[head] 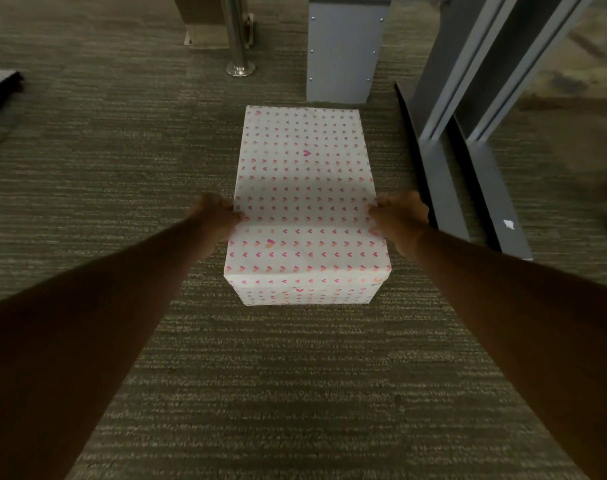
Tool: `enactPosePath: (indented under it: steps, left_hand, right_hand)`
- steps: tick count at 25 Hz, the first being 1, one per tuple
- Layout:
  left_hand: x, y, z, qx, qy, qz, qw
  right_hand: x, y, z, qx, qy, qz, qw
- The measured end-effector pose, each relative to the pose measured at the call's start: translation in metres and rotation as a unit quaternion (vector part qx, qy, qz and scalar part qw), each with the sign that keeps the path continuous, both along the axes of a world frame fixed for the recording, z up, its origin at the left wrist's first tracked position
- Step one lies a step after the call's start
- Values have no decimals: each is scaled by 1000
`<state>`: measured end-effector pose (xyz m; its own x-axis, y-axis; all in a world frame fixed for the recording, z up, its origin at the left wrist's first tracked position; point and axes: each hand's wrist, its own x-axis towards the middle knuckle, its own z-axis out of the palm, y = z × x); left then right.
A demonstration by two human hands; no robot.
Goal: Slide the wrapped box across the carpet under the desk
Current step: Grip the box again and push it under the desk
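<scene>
Left hand [215, 220] pressed to the left side of the wrapped box [305, 202], fingers curled over its top edge; right hand [397, 216] mirrors it on the right side. Both clasp the box between them. Box sits flat on the carpet [122, 168], long axis pointing toward a grey desk leg panel [343, 53], far end just short of it (shadow band across the lid suggests the desk edge overhead). Judged partway: grip set, box near the desk, final push inward left.
</scene>
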<state>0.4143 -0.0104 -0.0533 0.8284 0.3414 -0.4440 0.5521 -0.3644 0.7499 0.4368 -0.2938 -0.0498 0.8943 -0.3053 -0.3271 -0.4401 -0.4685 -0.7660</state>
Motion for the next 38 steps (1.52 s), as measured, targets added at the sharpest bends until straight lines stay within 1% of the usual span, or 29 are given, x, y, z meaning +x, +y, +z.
enactPosePath:
  steps: [2, 5, 10, 15, 20, 27, 31, 34, 38]
  left_hand:
    - [3, 1, -3, -24, 0, 27, 999]
    - [5, -2, -6, -32, -7, 57, 998]
    - [18, -17, -5, -48, -22, 66, 996]
    - [41, -48, -5, -60, -38, 59, 996]
    - [68, -85, -6, -70, -65, 37, 995]
    - [86, -125, -17, -92, -75, 31, 992]
    - [89, -138, -22, -89, -79, 39, 992]
    - [90, -143, -24, -92, -87, 28, 992]
    - [93, -146, -23, -70, -98, 22, 992]
  right_hand:
    - [1, -2, -4, 30, 10, -18, 999]
    - [3, -7, -9, 68, 20, -34, 997]
    - [16, -27, -7, 105, 10, -37, 994]
    - [31, -58, -1, 89, -14, -31, 995]
    - [48, -90, 3, 109, -26, -66, 992]
    - [60, -119, 11, 88, -38, -93, 991]
    - [63, -129, 10, 88, -27, -93, 991]
    - [66, -133, 3, 85, -29, -91, 992]
    - [71, -136, 0, 95, -29, -91, 991]
